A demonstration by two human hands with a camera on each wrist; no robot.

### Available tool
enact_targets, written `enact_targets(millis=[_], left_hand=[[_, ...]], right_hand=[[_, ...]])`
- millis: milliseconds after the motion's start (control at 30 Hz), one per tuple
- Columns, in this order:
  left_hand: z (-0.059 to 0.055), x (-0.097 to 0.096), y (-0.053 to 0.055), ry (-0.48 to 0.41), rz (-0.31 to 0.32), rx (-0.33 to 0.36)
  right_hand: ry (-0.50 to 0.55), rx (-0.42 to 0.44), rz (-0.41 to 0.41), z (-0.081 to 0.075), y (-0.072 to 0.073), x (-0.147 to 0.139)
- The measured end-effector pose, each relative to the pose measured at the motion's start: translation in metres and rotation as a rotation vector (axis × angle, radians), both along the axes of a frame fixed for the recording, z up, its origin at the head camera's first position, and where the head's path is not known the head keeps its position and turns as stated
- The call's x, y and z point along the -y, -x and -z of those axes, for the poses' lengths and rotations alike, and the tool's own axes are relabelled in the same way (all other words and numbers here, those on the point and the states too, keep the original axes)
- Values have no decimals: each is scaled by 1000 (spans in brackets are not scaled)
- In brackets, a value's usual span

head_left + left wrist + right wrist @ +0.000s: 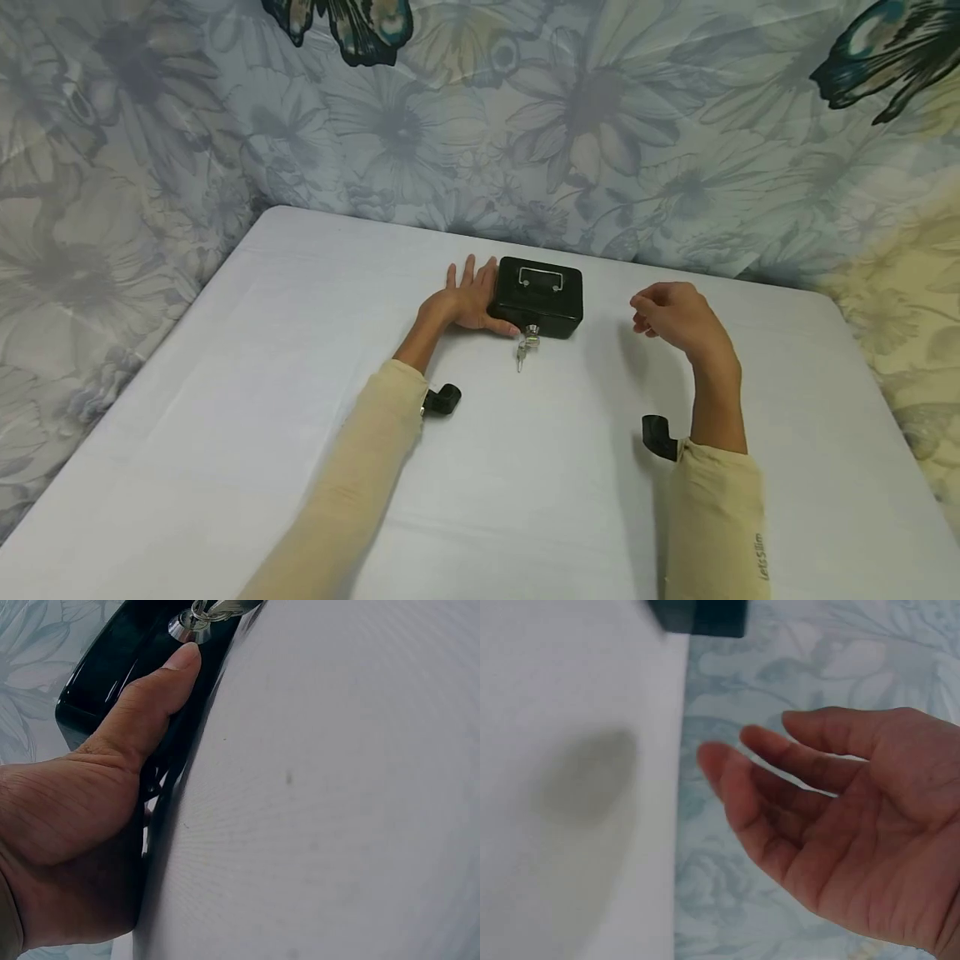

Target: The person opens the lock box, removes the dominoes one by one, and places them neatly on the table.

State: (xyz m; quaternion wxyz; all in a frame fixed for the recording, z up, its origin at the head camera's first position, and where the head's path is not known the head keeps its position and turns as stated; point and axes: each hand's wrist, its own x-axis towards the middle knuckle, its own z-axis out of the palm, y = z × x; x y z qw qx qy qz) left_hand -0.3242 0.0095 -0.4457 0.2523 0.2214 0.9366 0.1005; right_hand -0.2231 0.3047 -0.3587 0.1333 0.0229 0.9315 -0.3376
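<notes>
A black metal cash box [537, 303] with a wire handle on its closed lid stands near the table's back edge. Keys [521, 357] on a ring hang from the lock at its front. My left hand [474, 302] rests against the box's left side, fingers spread and pointing away. Its thumb [154, 697] lies along the front face, tip just beside the silver lock [182, 630]. To the right of the box, my right hand [675, 315] hovers above the table, apart from the box. Its fingers are loosely bent and hold nothing, as the right wrist view shows.
A white cloth covers the table [525, 500]. Behind it hangs a floral fabric backdrop [480, 125] with butterflies. Black camera mounts [444, 398] stick out from both beige sleeves.
</notes>
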Motion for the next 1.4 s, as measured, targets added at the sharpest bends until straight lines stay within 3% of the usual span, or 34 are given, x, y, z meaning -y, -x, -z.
enact_targets(millis=[133, 300, 433, 700, 1200, 1400], left_hand=[[0, 4, -2, -18, 6, -14], [2, 1, -1, -15, 9, -12], [-3, 2, -5, -44, 14, -3], [-9, 14, -7, -143, 51, -9], [-8, 17, -7, -146, 97, -13], [-9, 19, -8, -128, 62, -16]], right_hand=[[-104, -30, 23, 8, 5, 1], [-123, -31, 37, 10, 8, 3], [-134, -30, 24, 13, 10, 2], [-132, -74, -46, 16, 14, 4], [-54, -90, -256, 24, 15, 24], [-4, -112, -307, 34, 22, 39]])
